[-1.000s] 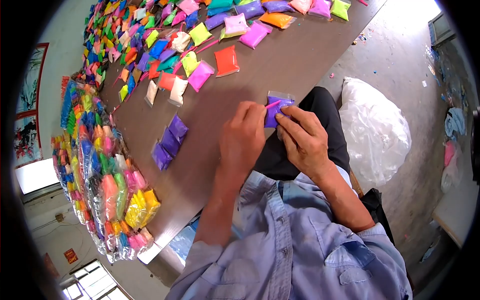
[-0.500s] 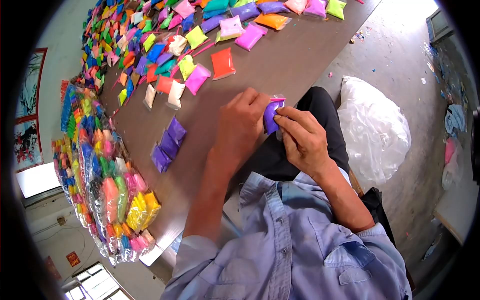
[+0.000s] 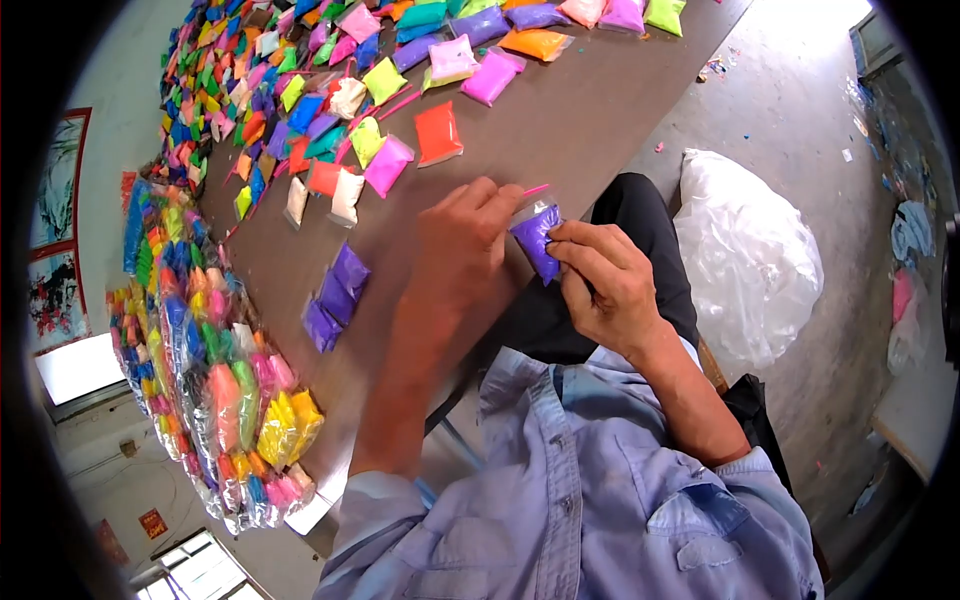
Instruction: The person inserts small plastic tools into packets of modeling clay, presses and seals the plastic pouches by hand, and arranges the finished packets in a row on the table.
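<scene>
My right hand (image 3: 605, 285) pinches a small clear packet of purple clay-like filling (image 3: 537, 240) between thumb and fingers, over my lap at the table edge. Just left of it, my left hand (image 3: 465, 225) is closed and a little blurred by motion. A thin pink strip (image 3: 538, 190) sticks out from its fingertips, above the packet's clear top end. On the table left of that hand, several more purple packets (image 3: 340, 283) lie joined in a row. A red-orange packet (image 3: 438, 134) rests farther up the table.
Many coloured packets (image 3: 230, 90) are heaped at the table's far end, with pink strips (image 3: 400, 103) among them. Bundles of bagged packets (image 3: 225, 390) stand along the left edge. A large white plastic sack (image 3: 745, 260) sits on the floor at right.
The pink strip has come away from the packet's top with my left hand, which shifted slightly left. The purple packet has tilted and shows more of its front in my right hand.
</scene>
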Action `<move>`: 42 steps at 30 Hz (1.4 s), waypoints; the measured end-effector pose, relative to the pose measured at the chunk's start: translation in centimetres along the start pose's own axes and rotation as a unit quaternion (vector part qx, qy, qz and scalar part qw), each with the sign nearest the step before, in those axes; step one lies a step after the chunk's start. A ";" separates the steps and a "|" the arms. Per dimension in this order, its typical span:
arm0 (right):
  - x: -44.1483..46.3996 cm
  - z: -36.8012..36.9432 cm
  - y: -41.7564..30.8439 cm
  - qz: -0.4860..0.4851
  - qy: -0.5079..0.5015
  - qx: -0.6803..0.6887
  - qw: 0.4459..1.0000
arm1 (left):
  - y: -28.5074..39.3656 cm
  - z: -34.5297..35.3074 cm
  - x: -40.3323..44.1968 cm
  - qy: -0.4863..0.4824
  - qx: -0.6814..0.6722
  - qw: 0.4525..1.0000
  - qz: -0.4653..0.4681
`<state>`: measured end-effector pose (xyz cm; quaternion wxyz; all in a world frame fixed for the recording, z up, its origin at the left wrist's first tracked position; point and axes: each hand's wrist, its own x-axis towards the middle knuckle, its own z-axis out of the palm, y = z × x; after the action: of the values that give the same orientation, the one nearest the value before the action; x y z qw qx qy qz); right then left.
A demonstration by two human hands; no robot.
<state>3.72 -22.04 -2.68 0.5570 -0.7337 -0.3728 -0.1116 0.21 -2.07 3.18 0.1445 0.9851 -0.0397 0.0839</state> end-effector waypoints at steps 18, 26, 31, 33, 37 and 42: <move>0.4 0.9 -0.6 0.039 -0.008 -0.003 0.999 | 1.7 -1.1 -1.2 -0.036 0.018 0.999 0.019; 0.3 1.1 -0.6 0.037 0.009 0.007 0.999 | 1.6 0.1 0.0 0.001 0.023 0.999 0.049; 0.3 1.0 -0.5 0.046 0.012 0.020 0.999 | 1.7 -0.3 -1.0 0.005 0.030 0.998 0.052; 0.4 1.0 -0.7 0.046 0.010 0.020 0.999 | 1.6 -0.2 -1.1 0.016 0.044 0.996 0.071; 0.3 0.9 -0.5 0.046 0.007 0.021 0.999 | 1.3 -0.1 -0.5 0.012 0.041 0.998 0.036; 0.2 0.9 -0.3 0.046 0.012 0.028 0.999 | 1.8 -0.7 -0.6 -0.010 0.000 1.000 0.015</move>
<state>3.38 -21.08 -2.67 0.5860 -0.7329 -0.3351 -0.0846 -0.65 -3.59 4.20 0.1425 0.9853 -0.0554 0.0764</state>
